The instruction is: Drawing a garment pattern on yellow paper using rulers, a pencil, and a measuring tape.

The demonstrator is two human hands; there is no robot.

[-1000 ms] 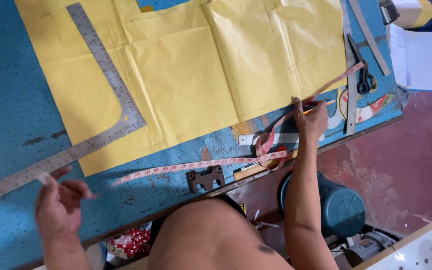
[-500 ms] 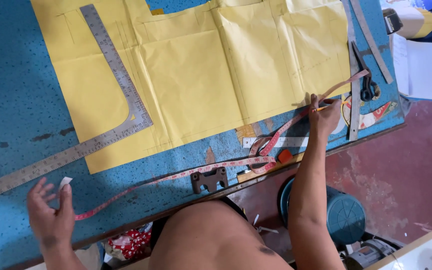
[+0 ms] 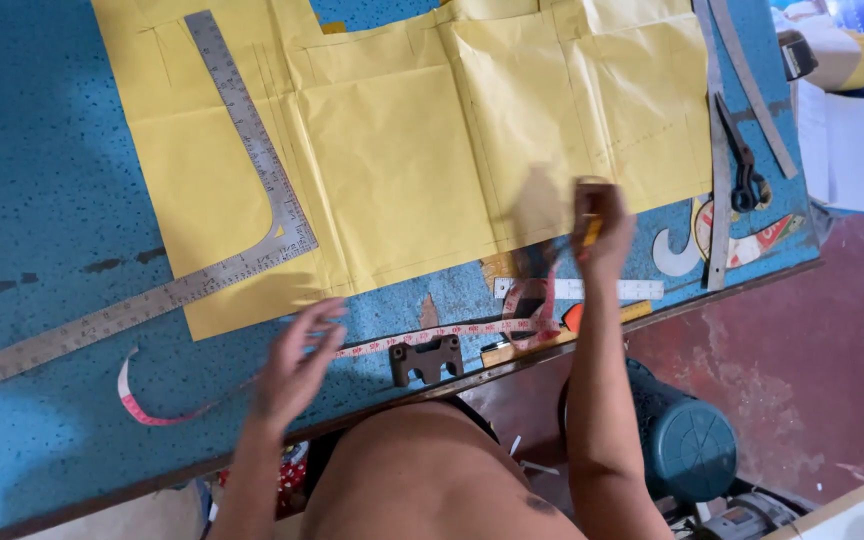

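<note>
Left hand (image 3: 297, 365) open, fingers spread, hovering just over the near table edge; right hand (image 3: 600, 228) pinched shut on the pink measuring tape (image 3: 432, 334) plus a small yellow-orange item, at the bottom edge of the yellow pattern paper (image 3: 402, 170). Tape's long axis runs left-right along the near edge of the blue table (image 3: 42, 180), passing just right of the left hand, free end curling left of it. Steel L-square (image 3: 252, 190) sits farther up, untouched

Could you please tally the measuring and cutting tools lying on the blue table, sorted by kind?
Metal L-square: 1
Pink tape measure: 1
Short white ruler: 1
Long grey curved or straight rules at the right: 2
Black scissors: 1
Total: 6

All lie on or beside the yellow pattern paper.
</note>
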